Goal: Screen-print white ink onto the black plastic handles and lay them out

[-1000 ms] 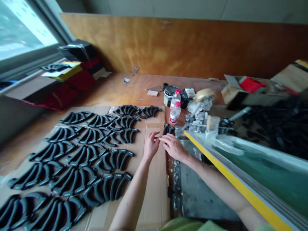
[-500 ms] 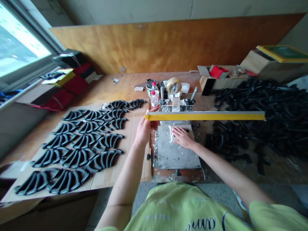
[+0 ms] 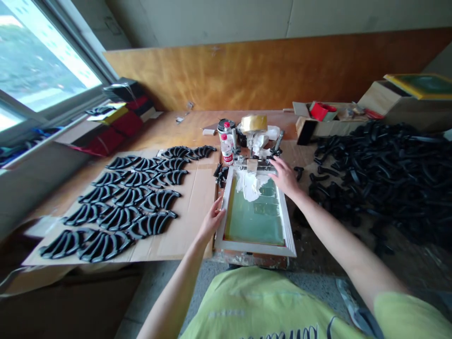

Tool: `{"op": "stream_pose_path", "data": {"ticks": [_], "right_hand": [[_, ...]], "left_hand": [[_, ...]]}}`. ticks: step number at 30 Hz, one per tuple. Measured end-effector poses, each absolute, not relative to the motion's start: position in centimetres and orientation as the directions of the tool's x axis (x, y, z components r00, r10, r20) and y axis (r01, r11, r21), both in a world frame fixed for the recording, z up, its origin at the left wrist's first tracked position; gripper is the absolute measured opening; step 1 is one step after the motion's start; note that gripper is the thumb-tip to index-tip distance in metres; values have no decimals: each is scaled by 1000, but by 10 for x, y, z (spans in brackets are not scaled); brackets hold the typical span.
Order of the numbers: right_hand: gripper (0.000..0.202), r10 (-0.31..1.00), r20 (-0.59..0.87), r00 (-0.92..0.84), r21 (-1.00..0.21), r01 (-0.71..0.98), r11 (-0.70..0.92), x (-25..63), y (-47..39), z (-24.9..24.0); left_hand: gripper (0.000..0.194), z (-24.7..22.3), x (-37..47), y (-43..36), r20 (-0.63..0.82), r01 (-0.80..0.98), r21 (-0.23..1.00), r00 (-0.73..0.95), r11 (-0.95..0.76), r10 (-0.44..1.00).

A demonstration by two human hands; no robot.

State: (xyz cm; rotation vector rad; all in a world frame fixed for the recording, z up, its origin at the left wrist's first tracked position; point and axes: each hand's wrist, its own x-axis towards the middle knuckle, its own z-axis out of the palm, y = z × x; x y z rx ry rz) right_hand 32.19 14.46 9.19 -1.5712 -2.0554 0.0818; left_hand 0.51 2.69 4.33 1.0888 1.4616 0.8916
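A screen-printing frame with green mesh lies flat over the platform in front of me. White ink is smeared at the far end of its mesh. My left hand is at the frame's left rim, thumb and fingers closed about the edge. Over the far right corner of the frame is my right hand, its fingers apart and stretched toward the hinge clamp. Nothing shows in that hand. A small wooden block stands at the clamp, left of those fingers.
Rows of curved black handle-like parts lie on cardboard at left. A heap of similar parts covers the right side. Behind the frame stand bottles, a tub and a tape roll. Open boxes sit far right.
The frame has swung down from its raised, edge-on position to lie flat, and my left hand came down with it. My right hand has moved from the platform to the frame's far right corner.
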Motion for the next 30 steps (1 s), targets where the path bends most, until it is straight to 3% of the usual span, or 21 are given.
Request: {"op": "stream_pose_path", "data": {"ticks": [3,8,13,16,21,25,30], "right_hand": [[59,895,300,-330,-303,857,417,267,174,93],[20,929,45,-367,-234,900,367,248,193,85],[18,958,88,-272,-175,943,283,258,175,75],[21,908,65,-414,-177,891,419,256,147,68],[23,678,18,-735,-211,660,721,272,116,73],[13,675,85,-733,-264,636,725,276,130,83],[15,677,239,-696,-184,651,736,271,121,67]], "left_hand": [[94,11,9,29,-370,130,920,-32,371,929],[80,2,8,30,-361,202,906,-91,372,928],[66,4,7,26,-319,217,915,-127,340,939],[62,3,7,26,-314,211,918,-132,336,940],[59,2,6,25,-336,230,906,-125,357,934],[62,4,6,25,-348,168,917,-106,362,931],[74,11,6,24,-367,40,928,-66,370,928]]}}
